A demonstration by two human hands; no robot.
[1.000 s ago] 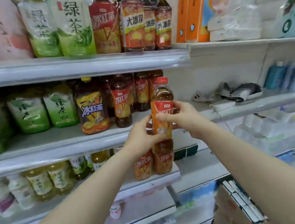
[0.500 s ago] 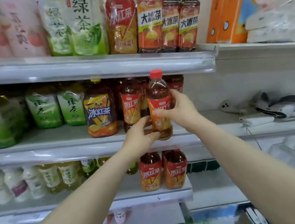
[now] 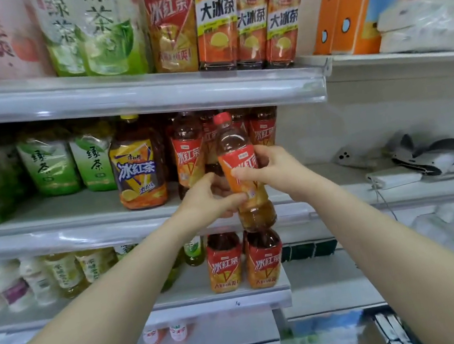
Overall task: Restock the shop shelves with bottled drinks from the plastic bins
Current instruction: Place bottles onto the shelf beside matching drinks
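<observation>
I hold an iced tea bottle with a red cap and a red-orange label, upright and slightly tilted, in front of the middle shelf. My left hand grips its lower label from the left. My right hand wraps round the label from the right. The bottle's base hangs level with the shelf's front edge, just ahead of a row of matching iced tea bottles that stand on that shelf.
A larger iced tea bottle and green tea packs fill the middle shelf's left. Tall tea bottles line the top shelf. Two iced tea bottles stand below. White devices lie on the right shelf.
Both hands have carried the bottle up from the lower shelf's height to the middle shelf and closer to the row there. The view has tilted up.
</observation>
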